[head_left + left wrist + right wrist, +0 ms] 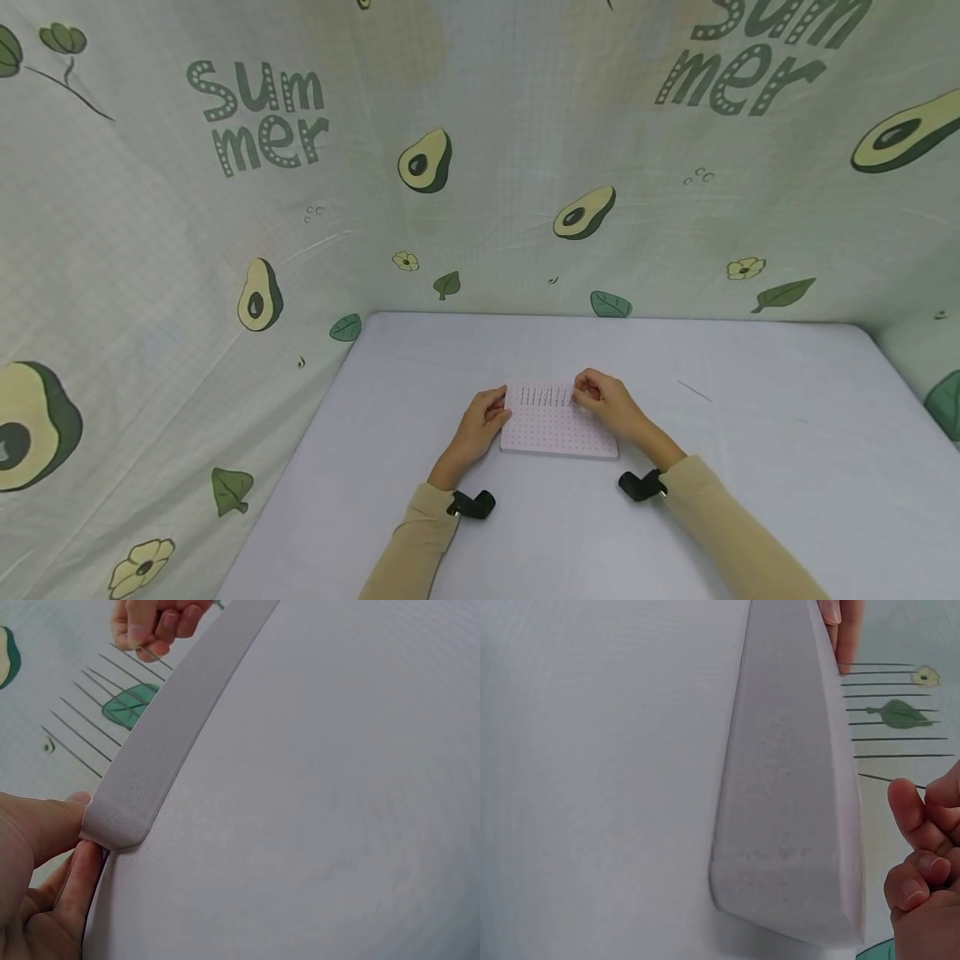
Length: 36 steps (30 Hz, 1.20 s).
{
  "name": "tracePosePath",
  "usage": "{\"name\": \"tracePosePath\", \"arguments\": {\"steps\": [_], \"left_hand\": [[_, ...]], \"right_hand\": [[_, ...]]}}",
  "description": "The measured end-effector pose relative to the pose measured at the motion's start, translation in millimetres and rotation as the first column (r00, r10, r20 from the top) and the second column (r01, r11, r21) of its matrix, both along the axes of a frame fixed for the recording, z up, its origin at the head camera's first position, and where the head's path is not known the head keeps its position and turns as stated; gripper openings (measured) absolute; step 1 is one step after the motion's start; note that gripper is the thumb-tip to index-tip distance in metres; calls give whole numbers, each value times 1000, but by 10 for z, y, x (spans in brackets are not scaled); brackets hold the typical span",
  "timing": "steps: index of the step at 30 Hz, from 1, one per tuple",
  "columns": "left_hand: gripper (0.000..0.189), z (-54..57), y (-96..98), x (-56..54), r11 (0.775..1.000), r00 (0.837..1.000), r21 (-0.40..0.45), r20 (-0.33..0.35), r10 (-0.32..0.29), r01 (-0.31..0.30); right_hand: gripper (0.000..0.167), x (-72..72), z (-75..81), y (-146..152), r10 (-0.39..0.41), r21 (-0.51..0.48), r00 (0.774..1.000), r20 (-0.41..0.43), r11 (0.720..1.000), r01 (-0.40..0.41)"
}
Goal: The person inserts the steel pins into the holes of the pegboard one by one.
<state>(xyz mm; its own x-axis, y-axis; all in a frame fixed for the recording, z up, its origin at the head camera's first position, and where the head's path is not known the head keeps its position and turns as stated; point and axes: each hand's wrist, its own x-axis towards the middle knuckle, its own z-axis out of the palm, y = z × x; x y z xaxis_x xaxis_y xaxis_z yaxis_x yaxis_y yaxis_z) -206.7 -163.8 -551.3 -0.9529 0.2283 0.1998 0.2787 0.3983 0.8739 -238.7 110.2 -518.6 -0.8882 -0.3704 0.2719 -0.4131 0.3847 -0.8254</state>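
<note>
A pale pinkish-white board (558, 433) with rows of small holes sits on the table. Several thin dark needle-like rods (896, 739) stand up in a row along its far side. My left hand (481, 423) holds the board's left edge, thumb and fingers at the corner in the left wrist view. Near the right end of the row, my right hand (606, 402) pinches the upper end of a thin rod (874, 777) between thumb and finger. This rod leans a little compared with its neighbours, its lower end at the board's surface.
Another thin rod (694, 391) lies loose on the white-covered table (787, 467), right of the board. Behind and to the left hangs a pale cloth (495, 100) printed with avocados and leaves. A black wrist camera (474, 504) sits at the left cuff, another (639, 486) at the right.
</note>
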Motion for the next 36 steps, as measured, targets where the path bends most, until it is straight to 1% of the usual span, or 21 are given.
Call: {"name": "tracePosePath", "arguments": {"steps": [7,13,16,18,23,25,30,36], "left_hand": [[47,18,3,6,1000,1000,-4,-5,4,-4],[48,13,14,11,1000,1000,12,18,11,-11],[47,23,33,21,1000,1000,13,12,17,-17],[47,65,53,43,1000,1000,14,5,17,-17],[45,322,90,159,1000,1000,23,-3,-5,6],[44,397,93,191,999,1000,29,-6,-15,15],[44,421,98,212,999,1000,36,-5,-13,13],[45,428,99,225,1000,1000,25,2,-5,5]], "right_hand": [[4,14,-18,-6,-7,12,1000,-10,1000,7],[5,25,-34,-5,0,11,1000,-20,1000,1],[5,32,-31,-5,0,19,1000,-29,1000,1],[5,34,-25,-4,-1,26,1000,-30,1000,2],[7,26,-18,2,7,44,999,-32,999,-6],[8,23,-16,5,14,51,999,-29,999,-12],[6,24,-5,24,28,71,1000,-13,997,-27],[5,29,-15,87,18,82,1000,-9,996,-17]]}}
